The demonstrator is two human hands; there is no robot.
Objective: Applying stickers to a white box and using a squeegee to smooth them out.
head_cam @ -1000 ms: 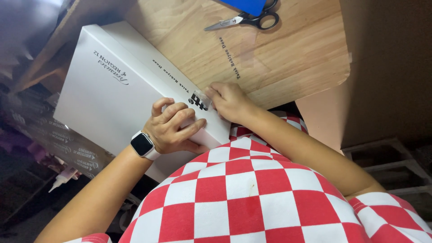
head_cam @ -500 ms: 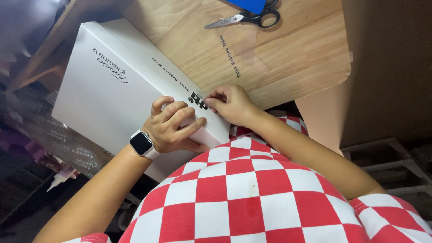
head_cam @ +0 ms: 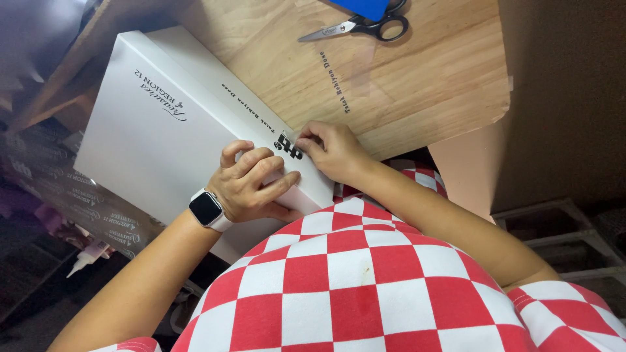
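The white box (head_cam: 163,130) is flat and rectangular, matte, with small dark script on its top face and a line of print along its long side. It lies tilted across the near left edge of the wooden worktop (head_cam: 424,85), its near corner against my lap. My left hand (head_cam: 251,186) rests on that corner, fingers curled and pressing down, clasping nothing. My right hand (head_cam: 332,150) pinches a small black sticker (head_cam: 289,145) on the box's edge, fingertips closed on it. Black-handled scissors (head_cam: 365,27) lie at the worktop's far edge. Since a second ago, the box has barely shifted; both hands stay where they were.
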